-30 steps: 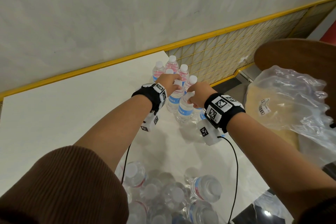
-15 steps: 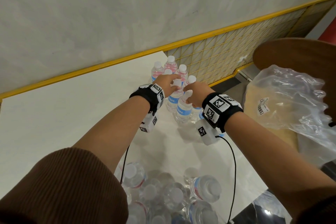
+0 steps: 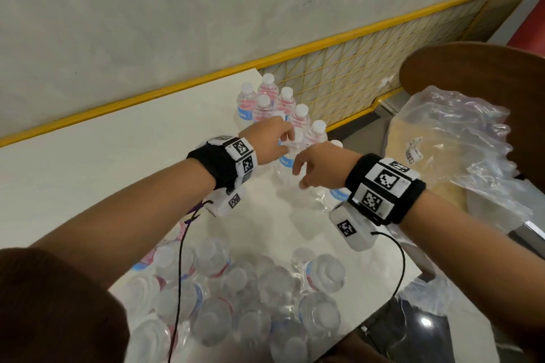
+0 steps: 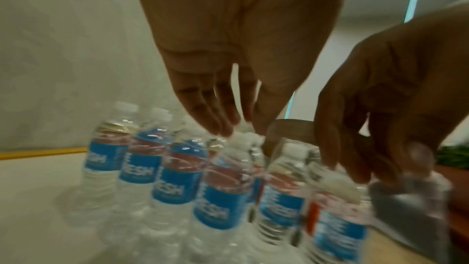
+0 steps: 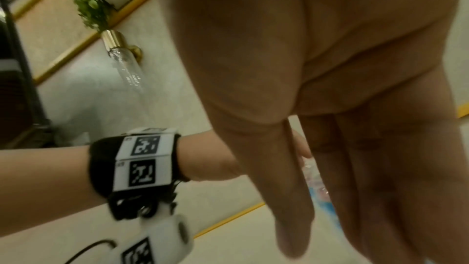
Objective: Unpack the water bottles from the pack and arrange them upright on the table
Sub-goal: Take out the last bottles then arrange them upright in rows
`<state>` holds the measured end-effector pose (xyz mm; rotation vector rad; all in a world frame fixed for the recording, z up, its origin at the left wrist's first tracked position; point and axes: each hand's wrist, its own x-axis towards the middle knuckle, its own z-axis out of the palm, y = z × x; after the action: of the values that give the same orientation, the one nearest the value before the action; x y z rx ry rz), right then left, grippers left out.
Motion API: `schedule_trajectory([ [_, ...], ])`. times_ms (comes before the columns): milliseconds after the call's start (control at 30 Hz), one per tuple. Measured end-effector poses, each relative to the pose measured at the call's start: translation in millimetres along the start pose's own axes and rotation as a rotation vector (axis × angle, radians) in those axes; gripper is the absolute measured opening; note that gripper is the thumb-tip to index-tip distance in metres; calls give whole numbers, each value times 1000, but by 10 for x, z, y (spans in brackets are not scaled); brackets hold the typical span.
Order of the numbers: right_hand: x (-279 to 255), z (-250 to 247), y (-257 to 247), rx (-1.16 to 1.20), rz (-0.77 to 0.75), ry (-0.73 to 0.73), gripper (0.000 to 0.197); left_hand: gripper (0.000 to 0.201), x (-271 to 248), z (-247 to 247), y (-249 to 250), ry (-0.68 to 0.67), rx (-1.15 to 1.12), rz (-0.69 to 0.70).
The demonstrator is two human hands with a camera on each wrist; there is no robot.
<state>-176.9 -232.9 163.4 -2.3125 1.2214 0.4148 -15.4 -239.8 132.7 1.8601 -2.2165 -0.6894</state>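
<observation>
Several upright water bottles (image 3: 283, 103) with blue labels and white caps stand in a cluster at the far right of the white table (image 3: 88, 162). My left hand (image 3: 275, 141) hovers over the nearest row, its straight fingertips (image 4: 223, 127) touching the cap of one bottle (image 4: 223, 188). My right hand (image 3: 317, 169) hangs just right of it with loosely spread fingers (image 4: 355, 164) above another bottle's cap and holds nothing. The opened pack of bottles (image 3: 250, 289) lies near me, seen from above, partly hidden by my left arm.
Crumpled clear plastic wrap (image 3: 460, 138) lies on a brown chair (image 3: 486, 68) at the right. A yellow-framed grid panel (image 3: 354, 68) and a grey wall run behind the table. Cables hang from both wristbands over the pack.
Both hands held bottle tops before. Now the fingers have let go; the right hand has drawn back a little toward me, and the left hand's fingers rest on a cap.
</observation>
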Motion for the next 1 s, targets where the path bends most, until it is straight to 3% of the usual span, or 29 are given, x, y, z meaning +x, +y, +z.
schedule_trajectory([
  [167, -480, 346, -154, -89, -100, -284, 21, 27, -599, 238, 491, -539, 208, 141],
  [300, -715, 511, -195, -185, -124, -364, 25, 39, -885, 439, 694, -772, 257, 133],
  [467, -903, 588, -194, -273, -64, -316, 44, 67, -1055, 503, 758, -928, 352, 107],
  [533, -954, 627, -186, -295, -46, -313, 51, 76, -1125, 535, 766, -954, 432, 121],
  [633, -994, 695, -177, -292, -26, -290, 49, 71, -1190, 593, 743, -906, 498, 140],
  [800, -961, 709, -125, -249, -22, -177, 33, 63, -1105, 550, 679, -801, 372, 89],
  [1000, -825, 638, 13, -244, 21, -65, 30, 65, -850, 450, 583, -650, 307, 1],
])
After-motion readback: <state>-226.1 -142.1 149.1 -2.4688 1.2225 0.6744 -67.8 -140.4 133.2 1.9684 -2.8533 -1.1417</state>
